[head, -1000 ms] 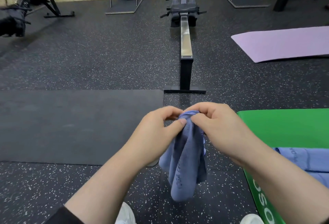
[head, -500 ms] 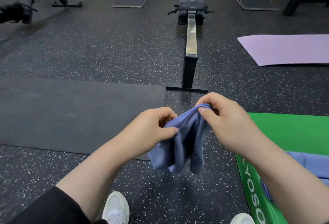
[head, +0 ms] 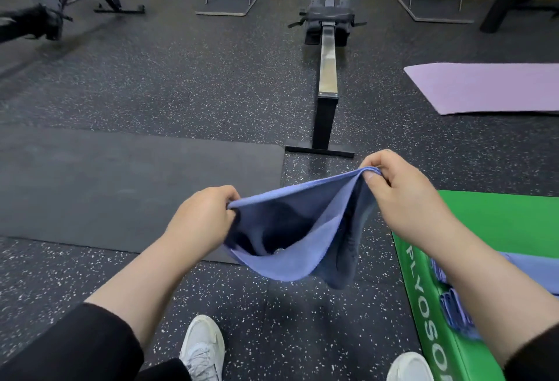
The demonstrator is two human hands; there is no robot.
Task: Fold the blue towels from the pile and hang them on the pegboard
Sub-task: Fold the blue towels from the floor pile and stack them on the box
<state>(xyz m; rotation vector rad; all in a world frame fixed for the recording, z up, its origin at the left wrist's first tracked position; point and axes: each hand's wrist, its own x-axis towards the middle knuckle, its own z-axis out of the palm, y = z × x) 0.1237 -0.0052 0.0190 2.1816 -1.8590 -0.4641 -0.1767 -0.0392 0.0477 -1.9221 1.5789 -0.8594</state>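
Head view: a person stands on a speckled gym floor [head: 151, 93], holding a blue towel [head: 302, 229] out over it at about waist height.
Left hand: the left hand [head: 202, 217] pinches the towel's left corner, fingers curled round the cloth.
Right hand: the right hand [head: 405, 196] grips the opposite corner, higher and farther forward, thumb pressed on the hem.
Towel: stretched between the two hands, its lower part sagging in a loose double fold above the floor.
Pile: more blue towels [head: 520, 271] lie on a green plyo box [head: 514, 217] at right, partly hidden by the right forearm.
Surroundings: black mat [head: 121, 187] at left, purple mat [head: 490, 87] at right, rowing machine [head: 328, 56] straight ahead.
Feet: white shoes [head: 202, 347] at the bottom edge.
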